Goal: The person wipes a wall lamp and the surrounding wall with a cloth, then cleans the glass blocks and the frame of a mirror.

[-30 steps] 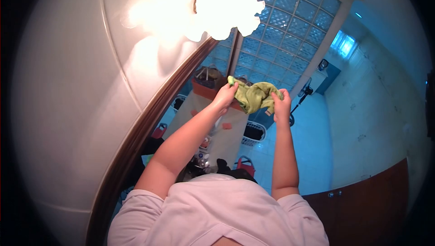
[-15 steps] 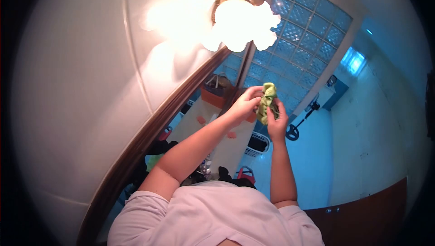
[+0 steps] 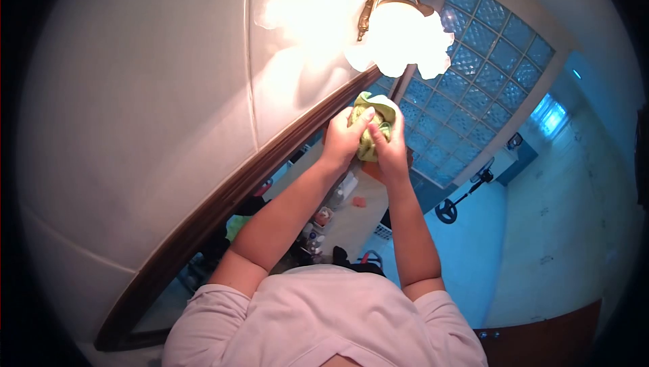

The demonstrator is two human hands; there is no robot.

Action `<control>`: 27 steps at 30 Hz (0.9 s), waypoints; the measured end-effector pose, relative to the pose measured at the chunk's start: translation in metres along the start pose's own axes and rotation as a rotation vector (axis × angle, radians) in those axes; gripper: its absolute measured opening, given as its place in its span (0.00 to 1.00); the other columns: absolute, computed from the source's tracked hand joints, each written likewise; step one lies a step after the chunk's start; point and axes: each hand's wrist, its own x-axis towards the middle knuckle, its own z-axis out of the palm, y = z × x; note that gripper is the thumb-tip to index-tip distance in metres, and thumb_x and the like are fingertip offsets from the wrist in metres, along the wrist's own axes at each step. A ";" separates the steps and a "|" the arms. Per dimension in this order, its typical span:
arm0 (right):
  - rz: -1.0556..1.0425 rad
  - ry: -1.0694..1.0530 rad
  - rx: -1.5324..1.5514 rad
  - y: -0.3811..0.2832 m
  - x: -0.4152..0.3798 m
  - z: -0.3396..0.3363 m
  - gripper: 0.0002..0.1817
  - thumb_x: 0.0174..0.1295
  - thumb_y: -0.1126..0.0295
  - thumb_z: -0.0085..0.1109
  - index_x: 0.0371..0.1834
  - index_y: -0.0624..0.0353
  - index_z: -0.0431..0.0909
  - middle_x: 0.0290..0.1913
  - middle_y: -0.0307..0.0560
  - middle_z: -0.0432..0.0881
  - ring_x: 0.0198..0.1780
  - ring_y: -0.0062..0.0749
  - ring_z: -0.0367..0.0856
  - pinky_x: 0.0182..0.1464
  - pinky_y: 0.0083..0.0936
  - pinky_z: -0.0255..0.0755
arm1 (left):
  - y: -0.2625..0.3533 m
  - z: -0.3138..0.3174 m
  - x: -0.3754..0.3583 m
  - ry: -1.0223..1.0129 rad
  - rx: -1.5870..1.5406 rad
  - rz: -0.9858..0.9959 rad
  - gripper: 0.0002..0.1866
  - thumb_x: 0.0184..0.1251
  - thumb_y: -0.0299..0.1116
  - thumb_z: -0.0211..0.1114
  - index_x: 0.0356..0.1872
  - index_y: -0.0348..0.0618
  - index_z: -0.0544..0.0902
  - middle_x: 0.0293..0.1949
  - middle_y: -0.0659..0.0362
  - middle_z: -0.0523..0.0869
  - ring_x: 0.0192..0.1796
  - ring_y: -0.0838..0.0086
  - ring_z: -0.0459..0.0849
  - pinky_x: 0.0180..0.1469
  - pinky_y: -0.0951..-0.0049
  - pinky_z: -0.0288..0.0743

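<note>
A crumpled yellow-green cloth (image 3: 380, 104) is held up in front of me, near the upper edge of the wood-framed mirror (image 3: 223, 215). My left hand (image 3: 343, 137) grips its left side, with the thumb laid across the folds. On the opposite side my right hand (image 3: 391, 151) has its thumb pressed into the bunched fabric, fingers behind it. Part of the cloth stands up in a loose fold above both hands. The fingers behind the cloth are mostly hidden.
A lit wall lamp (image 3: 405, 36) with a frilled shade hangs just above the hands. Beneath them is a pale counter (image 3: 368, 215) with small items. A glass-block window (image 3: 487, 49) lies to the right, and a black stand with a round base (image 3: 446, 211) is on the floor.
Both hands and the cloth have moved up and to the left in view. The cloth is now spread wider, with a fold opened at its top. The camera view has shifted too.
</note>
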 end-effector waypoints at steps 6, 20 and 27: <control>0.172 0.096 0.242 0.009 0.005 -0.006 0.23 0.59 0.75 0.60 0.58 0.62 0.65 0.49 0.44 0.76 0.48 0.25 0.75 0.50 0.22 0.72 | 0.000 -0.015 0.014 0.175 0.430 0.266 0.14 0.69 0.38 0.56 0.48 0.40 0.75 0.52 0.52 0.73 0.55 0.70 0.70 0.57 0.69 0.64; -0.291 0.245 -0.164 0.016 0.007 0.048 0.21 0.58 0.69 0.59 0.50 0.62 0.62 0.46 0.54 0.66 0.47 0.35 0.69 0.52 0.31 0.65 | 0.094 -0.010 0.031 0.111 0.755 0.860 0.18 0.67 0.39 0.60 0.56 0.49 0.78 0.52 0.52 0.78 0.55 0.67 0.74 0.56 0.69 0.69; -0.630 0.404 -0.449 0.004 0.031 0.064 0.21 0.56 0.70 0.60 0.51 0.68 0.70 0.49 0.63 0.66 0.51 0.51 0.67 0.54 0.40 0.64 | 0.091 -0.019 0.042 0.045 0.657 0.725 0.20 0.64 0.39 0.64 0.55 0.42 0.78 0.51 0.55 0.77 0.52 0.72 0.76 0.55 0.70 0.70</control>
